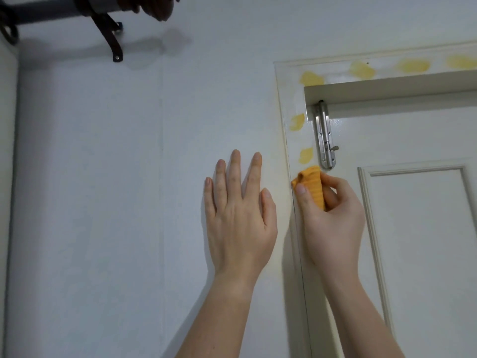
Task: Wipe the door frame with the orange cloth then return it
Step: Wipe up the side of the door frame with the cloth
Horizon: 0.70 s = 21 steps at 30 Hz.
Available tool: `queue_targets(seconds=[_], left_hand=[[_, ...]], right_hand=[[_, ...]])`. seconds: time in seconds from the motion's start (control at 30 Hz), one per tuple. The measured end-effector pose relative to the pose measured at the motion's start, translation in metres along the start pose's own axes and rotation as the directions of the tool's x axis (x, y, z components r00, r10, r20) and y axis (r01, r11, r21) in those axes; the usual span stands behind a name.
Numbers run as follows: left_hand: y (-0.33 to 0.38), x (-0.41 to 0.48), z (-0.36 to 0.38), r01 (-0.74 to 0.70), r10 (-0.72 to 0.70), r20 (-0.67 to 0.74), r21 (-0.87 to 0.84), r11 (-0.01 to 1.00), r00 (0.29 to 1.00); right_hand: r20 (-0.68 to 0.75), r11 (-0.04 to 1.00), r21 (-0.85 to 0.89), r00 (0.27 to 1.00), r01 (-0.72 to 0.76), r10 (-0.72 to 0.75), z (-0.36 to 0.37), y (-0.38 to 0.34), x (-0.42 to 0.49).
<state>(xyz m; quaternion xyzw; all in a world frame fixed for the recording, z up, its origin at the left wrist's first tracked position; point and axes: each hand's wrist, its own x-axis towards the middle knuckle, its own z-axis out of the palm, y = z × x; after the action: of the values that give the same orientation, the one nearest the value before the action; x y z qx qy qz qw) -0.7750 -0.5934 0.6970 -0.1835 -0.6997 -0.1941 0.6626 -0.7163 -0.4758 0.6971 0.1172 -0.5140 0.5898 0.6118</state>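
A: Orange cloth [313, 186] — bunched, clamped between thumb and fingers of the right hand [333, 223], pressed on the door frame [293, 151] just below a yellow smear [305, 155].

B: Axis?

A: Frame's left upright runs vertically; remaining smears lie above the grip and along the top rail. Likely stroke — upward.

B: Other hand?

A: Left hand [240, 218], fingers spread, flat on the pale wall [103, 177] beside the frame, holding nothing.

B: Fixtures?

A: Steel bolt latch [325, 136] on the white door [413, 228]; dark rod bracket [111, 34], upper left.
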Motion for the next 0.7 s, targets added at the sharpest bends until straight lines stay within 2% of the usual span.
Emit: queue_targets(seconds=[0.2, 0.43, 0.53, 0.7], left_hand=[[-0.002, 0.002, -0.001, -0.003, 0.003, 0.000, -0.015, 1.000, 1.000], [0.004, 0.044, 0.000, -0.059, 0.059, -0.005, -0.027, 0.998, 0.998], [0.004, 0.044, 0.002, -0.063, 0.063, -0.008, -0.024, 0.998, 0.998], [0.004, 0.044, 0.003, -0.065, 0.064, -0.021, -0.036, 0.997, 0.998]], right_hand=[[0.014, 1.000, -0.007, 1.000, -0.005, 0.005, 0.001, -0.002, 0.026], [0.021, 0.997, -0.025, 0.997, 0.069, -0.069, 0.015, -0.015, 0.039], [0.035, 0.998, -0.028, 0.998, 0.049, -0.048, 0.013, -0.014, 0.054], [0.050, 0.998, -0.018, 0.997, 0.060, -0.059, 0.008, -0.004, 0.040]])
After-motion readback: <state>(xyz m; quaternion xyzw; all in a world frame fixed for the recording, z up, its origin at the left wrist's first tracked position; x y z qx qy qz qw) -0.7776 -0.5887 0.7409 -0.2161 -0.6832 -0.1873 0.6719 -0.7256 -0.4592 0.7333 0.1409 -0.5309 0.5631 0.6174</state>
